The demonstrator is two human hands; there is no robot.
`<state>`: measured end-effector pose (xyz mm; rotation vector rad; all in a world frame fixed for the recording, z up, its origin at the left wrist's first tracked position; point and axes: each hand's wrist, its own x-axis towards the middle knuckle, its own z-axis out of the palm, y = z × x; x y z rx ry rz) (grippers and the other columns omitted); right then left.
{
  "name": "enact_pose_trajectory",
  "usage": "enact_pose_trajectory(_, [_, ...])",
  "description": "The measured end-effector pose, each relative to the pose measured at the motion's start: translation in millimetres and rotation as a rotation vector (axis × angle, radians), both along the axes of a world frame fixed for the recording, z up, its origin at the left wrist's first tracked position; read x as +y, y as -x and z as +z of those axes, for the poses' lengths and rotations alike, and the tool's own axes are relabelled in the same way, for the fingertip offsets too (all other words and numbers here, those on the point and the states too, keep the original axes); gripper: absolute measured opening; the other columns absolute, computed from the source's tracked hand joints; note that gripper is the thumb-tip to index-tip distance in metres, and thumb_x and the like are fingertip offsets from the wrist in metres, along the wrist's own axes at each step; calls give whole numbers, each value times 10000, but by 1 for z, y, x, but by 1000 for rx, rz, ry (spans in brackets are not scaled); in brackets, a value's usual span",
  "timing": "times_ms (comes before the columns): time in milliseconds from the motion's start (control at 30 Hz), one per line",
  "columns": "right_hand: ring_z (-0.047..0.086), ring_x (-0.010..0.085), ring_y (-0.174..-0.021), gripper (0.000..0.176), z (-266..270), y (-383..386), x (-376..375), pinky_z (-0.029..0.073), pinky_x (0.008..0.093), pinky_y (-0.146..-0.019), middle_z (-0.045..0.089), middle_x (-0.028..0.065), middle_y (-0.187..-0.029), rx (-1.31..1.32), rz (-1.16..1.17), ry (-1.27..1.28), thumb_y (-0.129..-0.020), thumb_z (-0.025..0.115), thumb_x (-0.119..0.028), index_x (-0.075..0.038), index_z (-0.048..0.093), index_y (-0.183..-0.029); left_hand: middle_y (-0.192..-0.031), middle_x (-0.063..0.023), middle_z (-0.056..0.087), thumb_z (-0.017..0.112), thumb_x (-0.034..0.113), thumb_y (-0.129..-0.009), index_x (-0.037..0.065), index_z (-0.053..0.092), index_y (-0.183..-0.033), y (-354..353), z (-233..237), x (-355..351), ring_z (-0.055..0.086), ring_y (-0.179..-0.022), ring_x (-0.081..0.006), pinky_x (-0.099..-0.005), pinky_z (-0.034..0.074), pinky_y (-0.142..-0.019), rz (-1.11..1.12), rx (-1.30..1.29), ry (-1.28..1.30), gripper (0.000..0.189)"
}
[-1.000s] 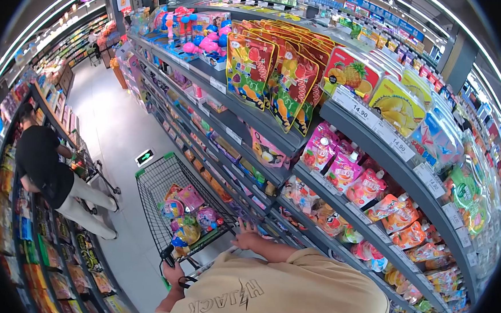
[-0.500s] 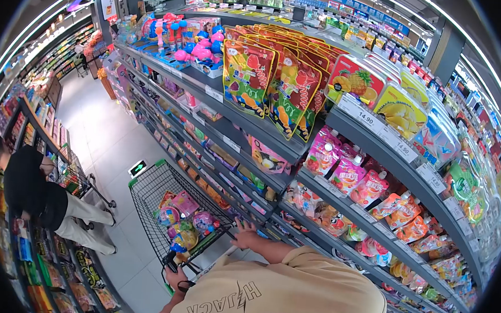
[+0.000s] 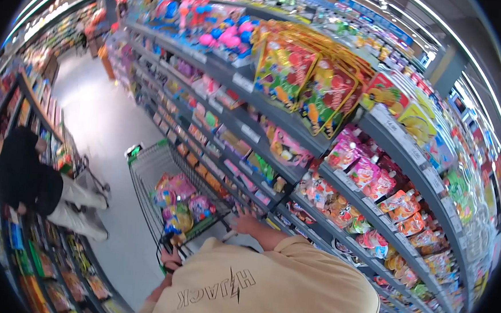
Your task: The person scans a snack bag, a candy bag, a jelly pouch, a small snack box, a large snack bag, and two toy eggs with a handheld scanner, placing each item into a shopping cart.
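My left hand point(image 3: 171, 259) is wrapped round the left part of the shopping cart's handle, with a dark band at the wrist. My right hand point(image 3: 243, 222) rests at the right end of the handle, fingers stretched out and apart; motion blur hides its exact contact. The wire shopping cart point(image 3: 147, 164) stands before me, green trim at its front corner. Inside it lie several colourful packaged items, among them a pink package point(image 3: 181, 185) and a yellowish bag point(image 3: 178, 216).
A long shelf point(image 3: 276, 115) of sweets runs close along my right, with red-and-yellow candy bags point(image 3: 284, 67) and pink pouches point(image 3: 365, 171). On the left, a person point(image 3: 29, 169) in a black top stands by another shelf and cart. The pale aisle floor point(image 3: 96, 104) stretches ahead.
The view has shifted and blurred, so the right-hand shelf sits farther right. My right hand appears slightly higher, by the handle's end. My left hand keeps its hold; the cart's contents look the same.
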<state>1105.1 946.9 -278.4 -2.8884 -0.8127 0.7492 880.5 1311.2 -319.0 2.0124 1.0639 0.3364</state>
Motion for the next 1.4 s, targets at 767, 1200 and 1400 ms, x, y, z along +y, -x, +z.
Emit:
enact_pose_trajectory(767, [595,496,-1303,521,38,-108,109,456,599,-1111,657,249,-1345,-14,87,-20,-953,756,-405,-3,664,-1272,-758,-159,703,764,181,-862,30,666,-1383,-14,56,13,675,-626,-314,-451,543,-624,100,136,13,550])
enact_pose_trajectory(1200, [711,433,-1197,323,-244,-217,251,593,520,-1002,723,280,-1237,188,-300,-141,-993,659,-114,8,670,-1291,-782,-12,629,666,6,-975,-20,650,-1276,-19,32,4,587,-599,-76,-264,481,-513,285,-111,335,302])
enact_pose_trajectory(1400, [798,397,-1044,284,-269,-229,277,659,512,-869,785,237,-1145,122,-362,14,-1028,594,-60,-12,675,-1297,-846,-10,645,650,-30,-976,5,649,-1330,-31,46,7,589,-618,-67,-240,478,-502,357,-108,447,356])
